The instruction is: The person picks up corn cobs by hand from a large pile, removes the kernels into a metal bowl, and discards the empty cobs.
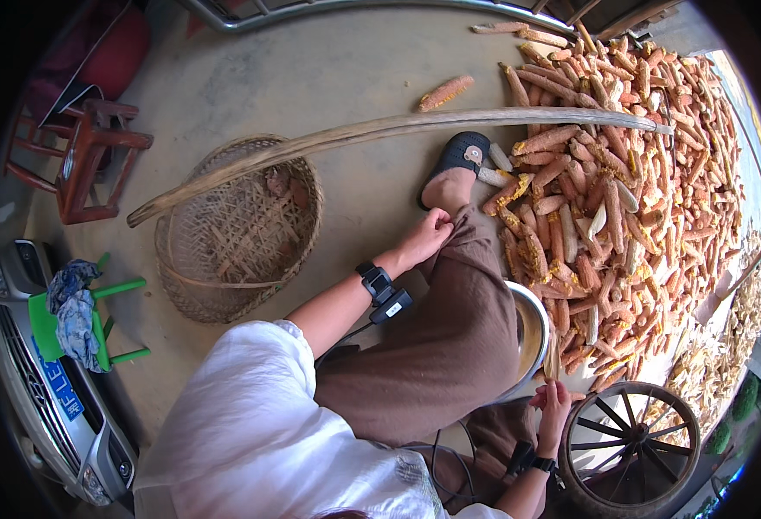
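My left hand (427,235) pinches the rolled hem of my brown trouser leg (419,337), just above my foot in a black clog (461,159). At the lower right, the fingers of my right hand (552,405) are closed on a thin tan strip (552,357), which looks like dry corn husk. A metal basin (539,324) shows beside my leg, its near part hidden by the trousers. Beyond it rises a big heap of corn cobs (588,214), mostly shelled, some with yellow kernels left on.
A long wooden pole (380,130) spans from a woven bamboo basket (309,240) to the heap. One loose cob (446,94) lies apart. A spoked wheel (633,441) stands near my right hand. Leftward are a red wooden stool (104,139), a green plastic stool (43,318) and a car (36,389).
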The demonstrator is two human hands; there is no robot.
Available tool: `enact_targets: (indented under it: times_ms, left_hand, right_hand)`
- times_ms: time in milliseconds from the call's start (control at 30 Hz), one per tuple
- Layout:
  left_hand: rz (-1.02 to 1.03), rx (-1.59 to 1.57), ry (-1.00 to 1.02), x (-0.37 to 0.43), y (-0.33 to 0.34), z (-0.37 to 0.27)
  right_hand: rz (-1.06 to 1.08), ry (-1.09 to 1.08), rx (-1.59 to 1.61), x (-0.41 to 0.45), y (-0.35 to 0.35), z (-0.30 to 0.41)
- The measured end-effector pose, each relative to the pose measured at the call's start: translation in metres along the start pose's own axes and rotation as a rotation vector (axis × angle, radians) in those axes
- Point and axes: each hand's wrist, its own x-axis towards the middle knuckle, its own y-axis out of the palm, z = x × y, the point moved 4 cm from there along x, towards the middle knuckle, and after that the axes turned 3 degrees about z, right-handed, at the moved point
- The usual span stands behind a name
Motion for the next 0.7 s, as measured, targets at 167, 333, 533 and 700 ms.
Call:
enact_targets:
  times_ms: [167,333,533,700]
  left_hand:
    - [-0.036,0.37,0.267,0.02,0.003,-0.027]
    - [0.28,0.72,0.347,0.018,0.02,-0.075]
    - [0.222,0.938,0.429,0.026,0.019,-0.099]
    - [0.344,0.795,0.053,0.024,-0.002,-0.116]
  right_hand:
    - [0.003,0.003,-0.058,0.001,0.003,0.004]
    - [-0.041,-0.052,-0.068,-0.001,-0.002,0.008]
    - [-0.11,-0.093,-0.177,-0.007,-0.017,0.009]
    - [-0.028,0.004,-0.034,-0.002,-0.027,0.0]
